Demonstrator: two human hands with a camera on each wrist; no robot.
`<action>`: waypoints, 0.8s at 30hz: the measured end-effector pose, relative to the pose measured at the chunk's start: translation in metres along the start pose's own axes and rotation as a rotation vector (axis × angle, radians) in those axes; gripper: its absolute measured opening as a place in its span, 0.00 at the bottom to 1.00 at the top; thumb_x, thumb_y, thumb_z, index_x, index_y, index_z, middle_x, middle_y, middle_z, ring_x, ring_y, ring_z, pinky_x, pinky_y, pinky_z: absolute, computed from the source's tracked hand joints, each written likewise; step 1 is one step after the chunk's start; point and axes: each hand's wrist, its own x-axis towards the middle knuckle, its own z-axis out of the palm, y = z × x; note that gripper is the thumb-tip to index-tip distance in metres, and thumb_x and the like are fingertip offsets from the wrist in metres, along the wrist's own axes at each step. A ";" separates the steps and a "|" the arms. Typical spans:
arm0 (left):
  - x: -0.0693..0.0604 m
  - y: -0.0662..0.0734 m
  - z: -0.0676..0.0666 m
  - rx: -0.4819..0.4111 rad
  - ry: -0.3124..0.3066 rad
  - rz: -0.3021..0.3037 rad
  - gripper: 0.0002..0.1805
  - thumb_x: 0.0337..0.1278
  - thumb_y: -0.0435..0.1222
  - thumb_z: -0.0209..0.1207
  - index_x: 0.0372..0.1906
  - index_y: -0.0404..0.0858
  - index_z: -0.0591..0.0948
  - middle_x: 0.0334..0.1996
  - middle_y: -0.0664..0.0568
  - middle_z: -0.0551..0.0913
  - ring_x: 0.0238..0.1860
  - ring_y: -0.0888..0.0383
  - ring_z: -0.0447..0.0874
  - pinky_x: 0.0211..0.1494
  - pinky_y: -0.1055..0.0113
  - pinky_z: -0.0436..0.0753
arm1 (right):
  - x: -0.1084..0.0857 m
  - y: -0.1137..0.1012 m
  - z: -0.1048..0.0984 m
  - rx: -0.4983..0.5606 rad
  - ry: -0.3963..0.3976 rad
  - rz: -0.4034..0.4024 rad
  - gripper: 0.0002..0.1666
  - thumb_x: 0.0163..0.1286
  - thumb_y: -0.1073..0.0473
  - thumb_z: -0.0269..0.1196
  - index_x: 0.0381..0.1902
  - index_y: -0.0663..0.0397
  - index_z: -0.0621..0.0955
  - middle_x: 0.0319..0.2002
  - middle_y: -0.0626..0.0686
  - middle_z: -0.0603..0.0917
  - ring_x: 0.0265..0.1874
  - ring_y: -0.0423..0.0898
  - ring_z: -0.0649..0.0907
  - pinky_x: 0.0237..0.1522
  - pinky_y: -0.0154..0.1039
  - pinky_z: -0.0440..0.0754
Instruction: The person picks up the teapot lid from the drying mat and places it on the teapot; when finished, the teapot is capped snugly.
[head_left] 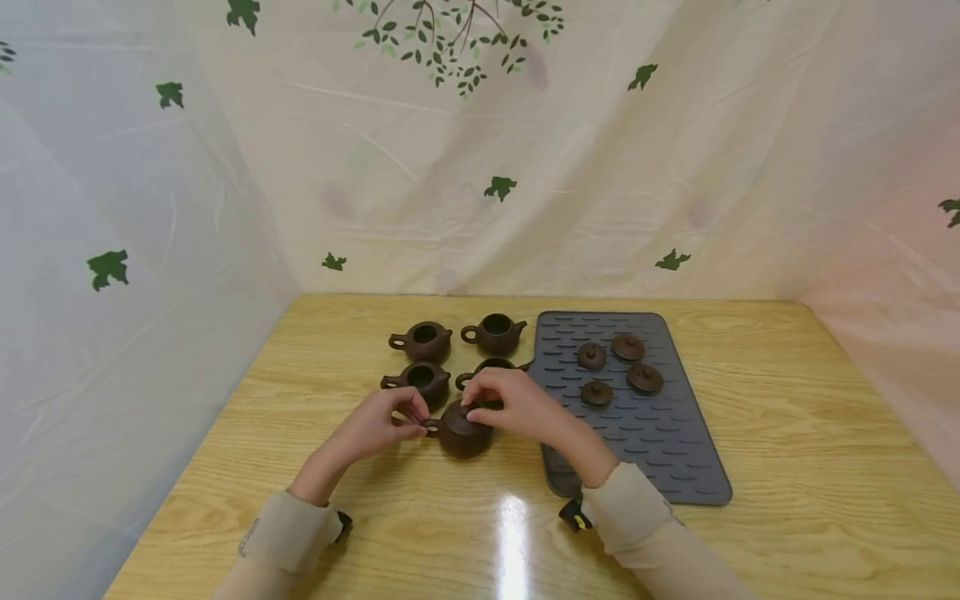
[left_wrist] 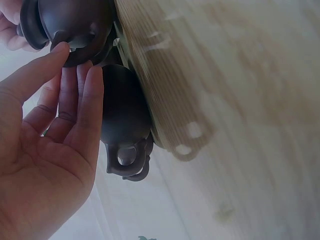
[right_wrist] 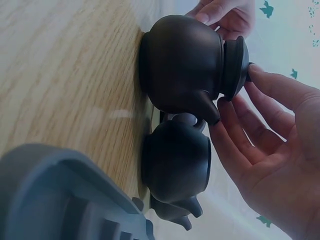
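The front teapot, dark brown, stands on the wooden table between both hands. My left hand pinches its handle between thumb and fingers. With thumb and fingertips, my right hand holds the knob of a lid. In the right wrist view this lid sits at the mouth of the teapot, its rim standing a little out from the opening; whether it is fully seated I cannot tell. The spout points toward the right hand's side.
Several lidless teapots stand behind the front one, one partly hidden by my right hand. To the right lies a grey ridged mat bearing several lids. A pale cloth with green leaf and bird shapes hangs behind the table.
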 end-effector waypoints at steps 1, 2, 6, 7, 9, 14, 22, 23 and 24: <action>0.000 0.000 0.000 0.000 0.000 0.000 0.07 0.57 0.30 0.68 0.37 0.41 0.81 0.38 0.52 0.85 0.41 0.59 0.84 0.43 0.70 0.84 | 0.000 0.000 0.000 0.000 0.002 0.003 0.06 0.68 0.59 0.67 0.43 0.48 0.83 0.47 0.49 0.84 0.46 0.44 0.85 0.50 0.45 0.85; 0.000 0.000 0.000 0.000 0.000 -0.001 0.07 0.57 0.30 0.68 0.37 0.41 0.81 0.38 0.52 0.85 0.41 0.59 0.84 0.43 0.70 0.84 | 0.001 -0.001 0.001 0.000 0.003 0.007 0.06 0.68 0.59 0.67 0.43 0.48 0.83 0.47 0.49 0.84 0.47 0.45 0.85 0.50 0.45 0.85; 0.000 0.000 -0.001 -0.003 -0.003 0.000 0.06 0.57 0.30 0.68 0.37 0.41 0.81 0.38 0.51 0.85 0.42 0.59 0.84 0.43 0.70 0.84 | 0.001 -0.002 0.002 -0.002 0.004 0.023 0.06 0.68 0.59 0.67 0.43 0.48 0.83 0.47 0.49 0.84 0.47 0.45 0.85 0.50 0.44 0.85; 0.000 0.000 -0.001 -0.005 -0.003 0.000 0.06 0.57 0.30 0.68 0.37 0.40 0.81 0.38 0.51 0.85 0.41 0.59 0.84 0.43 0.70 0.84 | 0.002 -0.002 0.002 -0.002 0.005 0.025 0.06 0.68 0.59 0.67 0.43 0.48 0.83 0.47 0.49 0.84 0.47 0.44 0.85 0.50 0.44 0.85; 0.000 0.000 -0.001 -0.007 -0.003 0.002 0.06 0.57 0.30 0.68 0.37 0.40 0.81 0.38 0.51 0.85 0.41 0.59 0.84 0.43 0.70 0.84 | 0.002 -0.002 0.003 0.005 0.005 0.029 0.06 0.68 0.59 0.67 0.43 0.48 0.83 0.47 0.49 0.84 0.47 0.44 0.85 0.51 0.44 0.85; 0.000 0.000 -0.001 -0.014 -0.003 0.003 0.06 0.57 0.29 0.67 0.37 0.40 0.81 0.37 0.51 0.85 0.41 0.59 0.84 0.43 0.70 0.84 | 0.002 0.000 0.005 0.007 0.007 0.033 0.07 0.68 0.59 0.67 0.43 0.48 0.83 0.47 0.50 0.83 0.46 0.44 0.85 0.50 0.44 0.85; 0.000 0.002 -0.001 -0.012 -0.002 0.000 0.07 0.57 0.29 0.67 0.37 0.40 0.81 0.37 0.51 0.85 0.41 0.59 0.84 0.43 0.70 0.84 | 0.003 0.001 0.007 0.017 0.007 0.026 0.07 0.67 0.59 0.68 0.43 0.49 0.83 0.46 0.50 0.83 0.47 0.48 0.85 0.50 0.45 0.85; 0.000 0.002 -0.002 -0.013 -0.002 0.000 0.07 0.57 0.29 0.67 0.37 0.40 0.81 0.37 0.51 0.85 0.41 0.59 0.84 0.43 0.70 0.84 | 0.003 0.001 0.007 0.021 0.007 0.025 0.07 0.67 0.59 0.68 0.43 0.49 0.83 0.46 0.50 0.83 0.47 0.48 0.85 0.50 0.45 0.85; -0.001 0.002 -0.002 -0.014 -0.002 0.000 0.07 0.57 0.29 0.67 0.37 0.40 0.81 0.37 0.51 0.85 0.41 0.59 0.84 0.43 0.70 0.84 | 0.003 0.001 0.007 0.024 0.005 0.024 0.07 0.67 0.59 0.68 0.43 0.49 0.83 0.46 0.50 0.83 0.47 0.48 0.85 0.50 0.45 0.85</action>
